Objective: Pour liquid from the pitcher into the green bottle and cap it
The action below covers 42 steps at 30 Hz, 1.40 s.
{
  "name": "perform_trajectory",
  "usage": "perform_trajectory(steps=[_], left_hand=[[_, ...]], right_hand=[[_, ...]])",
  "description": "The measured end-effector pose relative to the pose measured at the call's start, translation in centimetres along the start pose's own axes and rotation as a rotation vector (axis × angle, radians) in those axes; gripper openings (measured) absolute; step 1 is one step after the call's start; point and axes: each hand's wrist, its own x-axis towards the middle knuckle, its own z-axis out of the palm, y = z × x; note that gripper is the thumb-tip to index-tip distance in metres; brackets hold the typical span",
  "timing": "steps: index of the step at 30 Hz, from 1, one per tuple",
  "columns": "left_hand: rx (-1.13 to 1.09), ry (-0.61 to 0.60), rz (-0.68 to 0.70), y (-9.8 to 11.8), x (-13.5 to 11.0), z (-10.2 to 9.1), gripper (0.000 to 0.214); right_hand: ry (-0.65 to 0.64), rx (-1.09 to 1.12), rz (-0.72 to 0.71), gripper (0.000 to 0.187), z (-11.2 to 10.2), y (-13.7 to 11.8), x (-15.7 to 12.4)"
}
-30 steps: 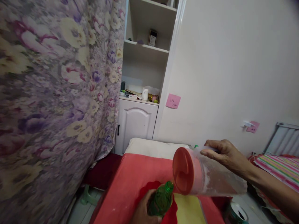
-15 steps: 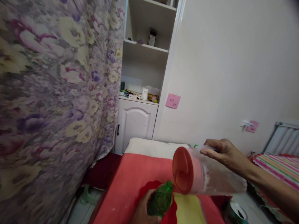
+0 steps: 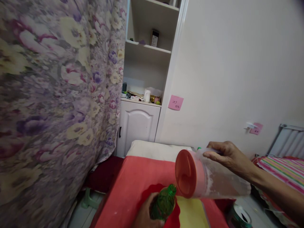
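Observation:
My right hand (image 3: 226, 156) grips the handle of a clear plastic jug (image 3: 220, 183) with a pink-orange lid (image 3: 187, 174). The jug lies tipped on its side, and its lid's lower edge sits right at the mouth of a green plastic bottle (image 3: 163, 202). Around that bottle's body my left hand (image 3: 144, 213) is wrapped, low at the frame's bottom edge. Both are held above a table with a red cloth (image 3: 133, 186); a yellow sheet (image 3: 191, 213) lies on it under the jug.
A flowered curtain (image 3: 54, 104) hangs along the left. Behind the table stand a white cupboard (image 3: 137, 125) with shelves carrying small jars, a wall with a pink note (image 3: 176, 103), a striped cloth (image 3: 285, 169) and a tape roll (image 3: 239, 217) at right.

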Motion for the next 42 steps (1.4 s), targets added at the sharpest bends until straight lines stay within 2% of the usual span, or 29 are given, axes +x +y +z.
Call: perform_trajectory(steps=[5, 17, 29, 42], left_hand=[[-0.028, 0.036, -0.005, -0.2, 0.0, 0.0, 0.074], [-0.032, 0.018, -0.022, 0.2, -0.2, 0.2, 0.076], [-0.038, -0.011, 0.061, -1.0, -0.1, -0.1, 0.077], [-0.007, 0.037, -0.001, -0.4, -0.2, 0.1, 0.077]], right_hand=[[0.006, 0.009, -0.013, 0.043, 0.0, -0.1, 0.0], [-0.016, -0.005, 0.012, 0.047, 0.0, -0.3, 0.1], [-0.025, -0.018, 0.004, 0.048, 0.0, -0.8, 0.2], [-0.018, -0.041, -0.014, 0.049, 0.1, -0.6, 0.3]])
